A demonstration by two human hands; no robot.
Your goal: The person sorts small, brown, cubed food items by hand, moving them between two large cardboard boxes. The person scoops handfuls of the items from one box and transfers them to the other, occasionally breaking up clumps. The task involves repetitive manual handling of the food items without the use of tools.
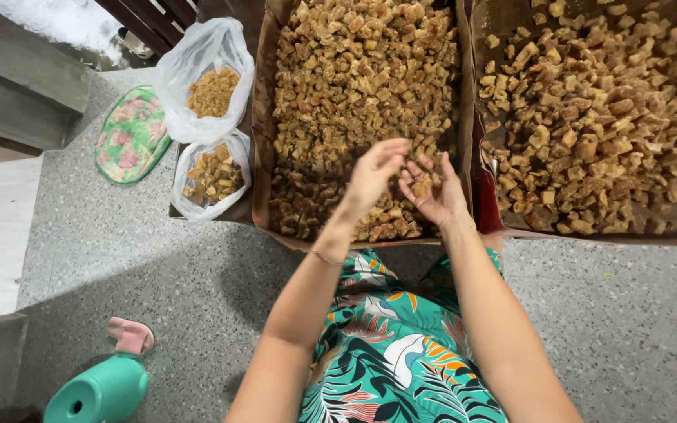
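Head view, looking down over a speckled grey stone floor. Left hand raised above the near end of a long brown cardboard tray, fingers loosely curled and bunched, back toward the camera; whether anything pinched there, not discernible. Right hand just beside it, palm up and cupped, holding a few small golden-brown sugary cubes. Both hands nearly touching, poised over the tray's near edge.

Tray filled almost wall to wall with the same golden-brown cubes, heaped toward the far end, thinner and darker near the near left corner. Immediately to the right, wall against wall, a second wider cardboard tray of larger, darker brown chunks, bare lining exposed along its near right edge.

Against the left wall of the first tray, two clear plastic bags: a far one with fine crumbly pieces, a near one with coarser cubes. Further left, a flat oval floral cushion in green and pink.

Near floor broad and bare between the trays' near edges and the lap in a teal leaf-print dress. At lower left, a mint-green plastic stool and a pink slipper, well apart from the trays. Open floor also to the lower right.
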